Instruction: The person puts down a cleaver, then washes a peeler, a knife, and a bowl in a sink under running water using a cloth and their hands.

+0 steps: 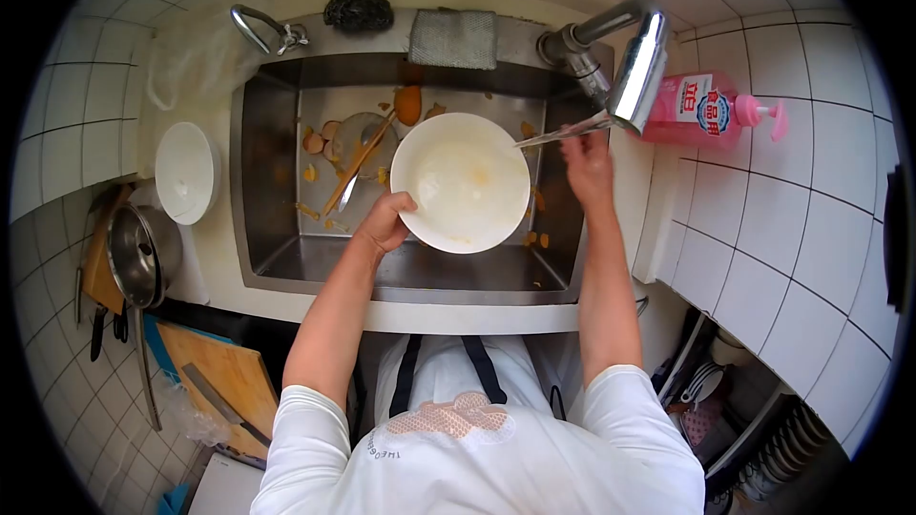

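A white bowl [461,183] is tilted over the steel sink [410,277], and my left hand [386,219] grips its lower left rim. Water runs from the chrome faucet [641,62] toward the bowl's upper right edge. At the stream, below the spout, my right hand [589,164] has its fingers apart and holds nothing; its fingertips are partly blurred. Eggshells [315,141], orange scraps, chopsticks [358,164] and a clear round dish lie in the sink, left of the bowl.
Another white bowl [187,174] stands on the left counter. Behind the sink are a dark scrubber [358,10], a grey cloth [453,38] and a small tap [267,30]. A pink soap bottle [701,110] is at the right. A pan [138,253] hangs at the left.
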`<act>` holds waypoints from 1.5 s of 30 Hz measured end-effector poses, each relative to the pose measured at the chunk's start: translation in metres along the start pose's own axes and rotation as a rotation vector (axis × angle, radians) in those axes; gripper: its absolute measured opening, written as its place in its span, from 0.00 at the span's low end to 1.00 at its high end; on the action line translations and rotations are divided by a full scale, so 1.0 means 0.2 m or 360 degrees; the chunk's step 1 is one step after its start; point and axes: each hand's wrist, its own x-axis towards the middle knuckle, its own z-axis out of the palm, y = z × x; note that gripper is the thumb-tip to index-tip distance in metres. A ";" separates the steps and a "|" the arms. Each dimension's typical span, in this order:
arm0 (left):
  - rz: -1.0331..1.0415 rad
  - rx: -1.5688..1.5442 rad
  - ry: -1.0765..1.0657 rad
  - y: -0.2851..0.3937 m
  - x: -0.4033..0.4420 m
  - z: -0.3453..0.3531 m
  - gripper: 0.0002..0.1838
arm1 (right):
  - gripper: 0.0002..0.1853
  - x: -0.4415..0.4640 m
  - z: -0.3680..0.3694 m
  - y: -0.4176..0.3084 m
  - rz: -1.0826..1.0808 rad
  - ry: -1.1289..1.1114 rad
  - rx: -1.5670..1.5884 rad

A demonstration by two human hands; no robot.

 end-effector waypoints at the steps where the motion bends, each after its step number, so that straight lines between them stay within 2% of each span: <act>1: 0.0004 -0.0053 0.0022 -0.02 0.00 -0.01 0.32 | 0.13 0.01 -0.05 -0.06 -0.0029 0.0083 -0.0063; 3: 0.0006 -0.0104 0.0034 -0.07 0.00 -0.01 0.32 | 0.11 0.03 -0.10 -0.17 -0.0058 0.0175 -0.0130; 5: 0.0074 -0.0046 0.0056 -0.09 0.00 0.00 0.34 | 0.11 0.07 -0.10 -0.29 0.0047 0.0084 -0.0756; 9: 0.0035 -0.0030 0.0038 -0.11 -0.03 0.01 0.35 | 0.11 0.07 -0.04 -0.30 0.0059 0.0135 -0.0632; 11: 0.0127 -0.0053 0.0113 -0.11 -0.04 0.05 0.35 | 0.13 0.04 0.02 -0.17 -0.0021 0.0100 -0.0147; 13: 0.0172 -0.0067 0.0139 -0.12 -0.07 0.08 0.36 | 0.15 -0.05 0.10 -0.11 -0.0008 0.0034 -0.0286; 15: 0.0225 -0.0078 0.0163 -0.12 -0.09 0.09 0.36 | 0.17 -0.08 0.23 0.15 0.0287 -0.0422 -0.0301; 16: 0.0243 -0.0029 0.0138 -0.14 -0.10 0.08 0.35 | 0.17 -0.07 0.27 0.19 0.0280 -0.0427 -0.0297; 18: 0.0256 0.0019 0.0131 -0.16 -0.11 0.07 0.35 | 0.16 -0.02 0.36 0.23 -0.0028 -0.0504 -0.0573; 19: 0.0214 0.0049 0.0095 -0.18 -0.11 0.07 0.35 | 0.16 0.01 0.39 0.18 -0.0025 -0.0512 -0.0566; 21: 0.0171 0.0077 0.0060 -0.20 -0.11 0.07 0.35 | 0.16 0.08 0.43 0.09 -0.0221 -0.0794 -0.0627; 24: 0.0223 -0.0054 0.0110 -0.23 -0.11 0.08 0.35 | 0.15 0.08 0.40 0.12 -0.0328 -0.0813 -0.0464; 25: 0.0275 -0.0077 0.0149 -0.23 -0.11 0.07 0.35 | 0.15 0.05 0.37 0.15 -0.0334 -0.0814 -0.0474; 27: 0.0338 -0.0113 0.0188 -0.23 -0.10 0.06 0.35 | 0.14 -0.07 0.32 0.19 -0.0021 -0.0625 -0.0636; 31: 0.0317 -0.0019 0.0110 -0.23 -0.11 0.05 0.36 | 0.12 -0.06 0.40 0.14 -0.0143 -0.0499 -0.0597; 33: 0.0304 -0.0008 0.0141 -0.22 -0.11 0.06 0.36 | 0.12 0.07 0.49 0.01 -0.0558 -0.0820 -0.0857; 34: 0.0272 -0.0026 0.0121 -0.22 -0.11 0.06 0.35 | 0.12 0.10 0.53 -0.04 -0.0555 -0.0827 -0.0848; 36: 0.0228 -0.0036 0.0109 -0.22 -0.12 0.05 0.35 | 0.13 0.13 0.58 -0.10 -0.0832 -0.1053 -0.0812; 40: 0.0246 -0.0027 0.0154 -0.21 -0.13 0.04 0.35 | 0.13 0.13 0.51 -0.09 -0.0692 -0.1031 -0.0856; 42: 0.0250 -0.0068 0.0187 -0.20 -0.11 0.03 0.35 | 0.14 0.13 0.50 -0.05 -0.0387 -0.0969 -0.0863; 43: 0.0251 0.0007 0.0152 -0.21 -0.11 0.03 0.35 | 0.14 0.13 0.52 -0.04 -0.0385 -0.0973 -0.0864; 45: 0.0249 0.0082 0.0118 -0.22 -0.11 0.04 0.35 | 0.13 0.13 0.60 -0.07 -0.0871 -0.1137 -0.0789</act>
